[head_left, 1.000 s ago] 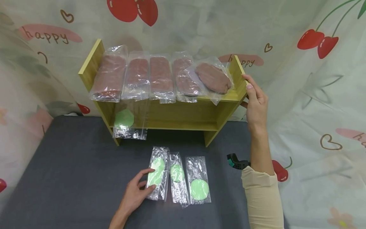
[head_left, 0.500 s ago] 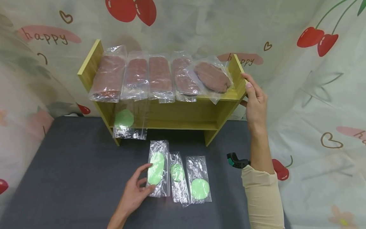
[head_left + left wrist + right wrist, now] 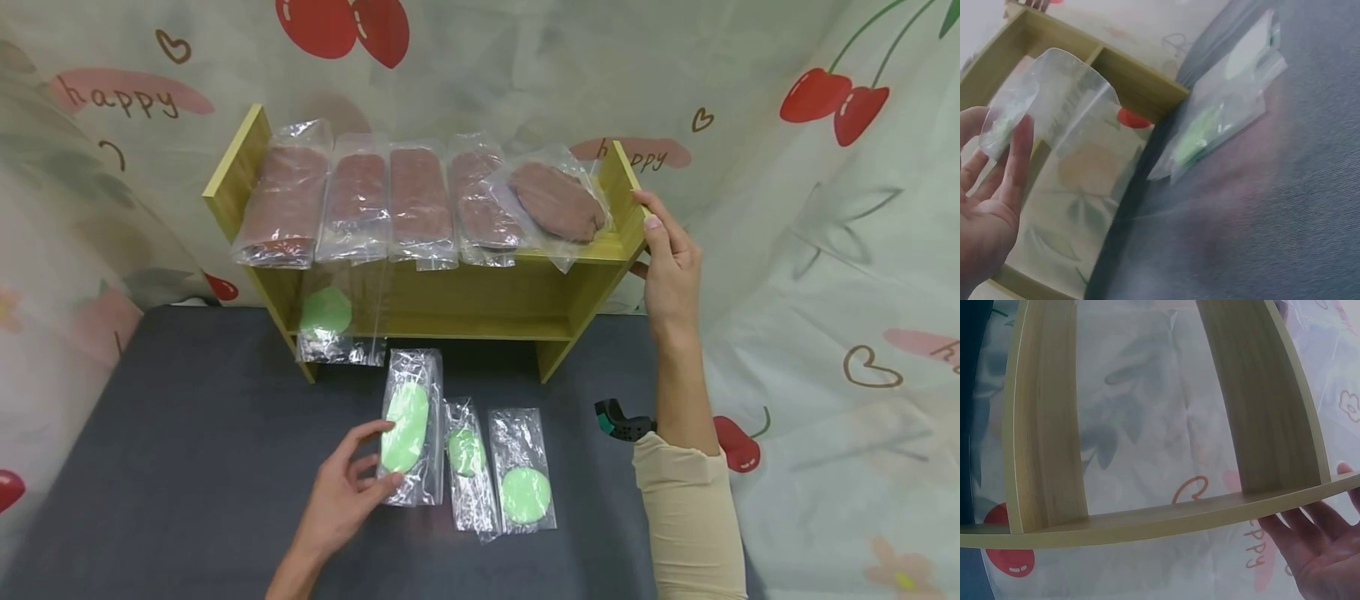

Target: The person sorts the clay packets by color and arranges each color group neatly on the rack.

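My left hand (image 3: 337, 497) pinches the left side of a clear plastic bag (image 3: 430, 375) with a flat green oval piece (image 3: 405, 429) inside. In the left wrist view, thumb and fingers hold that bag raised off the table, and the green piece is mostly hidden. Right of it lie two more clear bags, holding a small green piece (image 3: 466, 452) and a round green piece (image 3: 526, 495). At the right, my right hand (image 3: 675, 271) grips the side panel of a two-tier wooden shelf (image 3: 480, 329). The right wrist view shows its fingers (image 3: 1300, 534) along the panel.
Several bags of reddish-brown meat-like slabs (image 3: 422, 196) line the upper tier. A bag with a green disc (image 3: 326, 310) hangs over the lower tier's left front. The dark table (image 3: 187, 467) extends left. A printed curtain (image 3: 495, 67) stands close behind.
My left hand has lifted the bag and moved it away from me, toward the shelf and slightly left. The right hand stays on the shelf's side.
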Tool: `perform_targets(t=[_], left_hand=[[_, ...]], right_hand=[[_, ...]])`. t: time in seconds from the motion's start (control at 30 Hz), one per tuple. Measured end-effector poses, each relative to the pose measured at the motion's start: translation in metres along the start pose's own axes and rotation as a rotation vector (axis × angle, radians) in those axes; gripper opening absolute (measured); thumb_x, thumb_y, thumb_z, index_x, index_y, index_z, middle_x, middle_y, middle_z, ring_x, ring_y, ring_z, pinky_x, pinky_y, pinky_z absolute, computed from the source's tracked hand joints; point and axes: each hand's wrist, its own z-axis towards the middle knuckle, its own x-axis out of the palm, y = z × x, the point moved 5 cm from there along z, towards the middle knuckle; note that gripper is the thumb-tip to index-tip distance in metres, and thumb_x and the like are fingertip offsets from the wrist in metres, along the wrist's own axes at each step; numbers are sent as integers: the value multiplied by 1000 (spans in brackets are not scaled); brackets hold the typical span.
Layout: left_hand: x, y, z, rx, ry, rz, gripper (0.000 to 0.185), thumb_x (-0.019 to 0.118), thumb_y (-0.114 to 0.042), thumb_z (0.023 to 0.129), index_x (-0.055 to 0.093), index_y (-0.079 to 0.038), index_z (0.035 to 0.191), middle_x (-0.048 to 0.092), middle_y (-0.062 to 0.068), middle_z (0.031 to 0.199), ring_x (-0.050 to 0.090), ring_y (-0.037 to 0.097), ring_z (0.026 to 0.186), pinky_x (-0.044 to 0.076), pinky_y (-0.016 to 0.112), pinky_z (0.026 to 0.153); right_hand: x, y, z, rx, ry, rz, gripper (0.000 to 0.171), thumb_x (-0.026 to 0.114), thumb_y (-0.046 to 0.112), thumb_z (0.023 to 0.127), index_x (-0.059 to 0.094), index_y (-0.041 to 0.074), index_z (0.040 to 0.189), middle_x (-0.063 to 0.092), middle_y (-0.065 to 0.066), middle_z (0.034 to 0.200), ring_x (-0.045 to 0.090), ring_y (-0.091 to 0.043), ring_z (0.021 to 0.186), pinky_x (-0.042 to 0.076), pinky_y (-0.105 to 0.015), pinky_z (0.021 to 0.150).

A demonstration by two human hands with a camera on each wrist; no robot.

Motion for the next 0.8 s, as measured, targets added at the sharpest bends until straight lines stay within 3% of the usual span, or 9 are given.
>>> perform_targets(t=[0.17, 0.5, 0.8], left_hand=[[-4, -9, 4, 32, 16, -1, 64, 74, 11, 82, 49, -5, 139, 46, 14, 138, 67, 15, 85, 58, 35, 61], [-5, -24, 13, 59, 124, 27, 84, 78, 6, 81, 38, -14, 151, 34, 10, 152, 62, 17, 105, 58, 36, 67], [-7, -40, 25, 110, 101, 7, 82, 76, 13, 79, 40, -9, 149, 35, 11, 151, 63, 16, 97, 58, 33, 66]], right_hand=[[0, 0, -1, -7, -4, -7, 34, 50, 30, 105, 65, 20, 133, 58, -9, 133, 60, -24, 102, 56, -26, 72], [0, -1, 0, -10, -6, -1, 34, 50, 31, 105, 65, 20, 133, 56, -6, 138, 60, -25, 104, 56, -26, 71], [0, -1, 1, -10, 0, -12, 34, 50, 31, 105, 65, 20, 134, 54, -2, 142, 59, -26, 109, 56, -27, 73]])
